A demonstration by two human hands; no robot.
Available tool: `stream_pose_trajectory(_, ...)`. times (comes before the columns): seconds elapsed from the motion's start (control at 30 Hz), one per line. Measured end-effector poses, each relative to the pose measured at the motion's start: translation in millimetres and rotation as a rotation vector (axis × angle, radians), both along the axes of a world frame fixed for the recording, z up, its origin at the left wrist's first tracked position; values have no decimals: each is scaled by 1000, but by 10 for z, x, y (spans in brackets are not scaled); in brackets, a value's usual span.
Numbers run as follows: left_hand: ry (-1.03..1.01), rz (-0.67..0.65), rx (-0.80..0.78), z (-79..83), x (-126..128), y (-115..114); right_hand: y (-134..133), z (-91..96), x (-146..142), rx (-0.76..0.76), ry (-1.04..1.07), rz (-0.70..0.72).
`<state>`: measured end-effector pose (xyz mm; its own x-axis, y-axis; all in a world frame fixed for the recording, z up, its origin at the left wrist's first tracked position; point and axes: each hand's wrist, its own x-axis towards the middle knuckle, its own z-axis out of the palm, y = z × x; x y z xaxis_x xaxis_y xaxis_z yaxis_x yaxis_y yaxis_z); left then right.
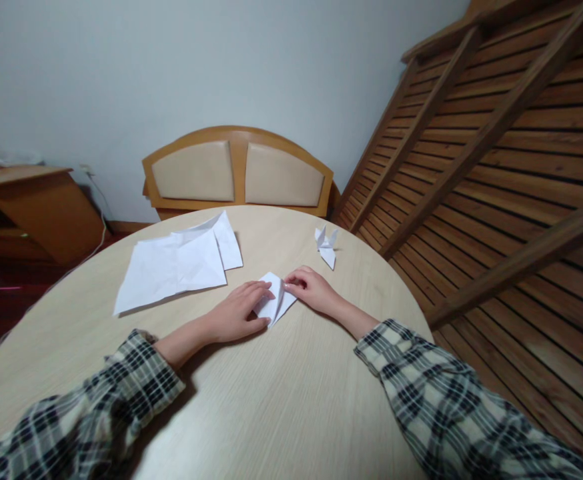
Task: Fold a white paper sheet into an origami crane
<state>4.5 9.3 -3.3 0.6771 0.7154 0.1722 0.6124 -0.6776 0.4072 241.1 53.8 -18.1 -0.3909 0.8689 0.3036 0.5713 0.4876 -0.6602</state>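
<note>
A small folded piece of white paper (274, 301) lies on the round pale wooden table (281, 400). My left hand (239, 312) rests on its left side, fingers laid flat and pressing it down. My right hand (310, 288) touches the paper's right upper edge, fingers curled and pinched against a fold. Both arms wear plaid sleeves.
Several loose white sheets (176, 263) lie at the table's back left. A finished white paper crane (326, 245) sits at the back right. A wooden chair (239, 173) stands behind the table. A slatted wooden wall (496, 167) runs along the right, and a wooden cabinet (31, 207) is at left.
</note>
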Motion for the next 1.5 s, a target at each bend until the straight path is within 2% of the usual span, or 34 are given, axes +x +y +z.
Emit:
stream_pose_trajectory(0.43, -20, 78, -93, 52, 22, -43, -65, 12, -46, 31, -15, -19)
stream_pose_trajectory(0.93, -61, -1, -7, -36, -25, -3, -70, 10, -25, 28, -42, 63)
stream_pose_trajectory(1.3, -38, -61, 59, -65, -29, 23, -72, 20, -30, 6, -32, 53)
stream_pose_trajectory(1.5, 2, -45, 54, -48, -17, 14, -82, 35, -28, -8, -31, 58)
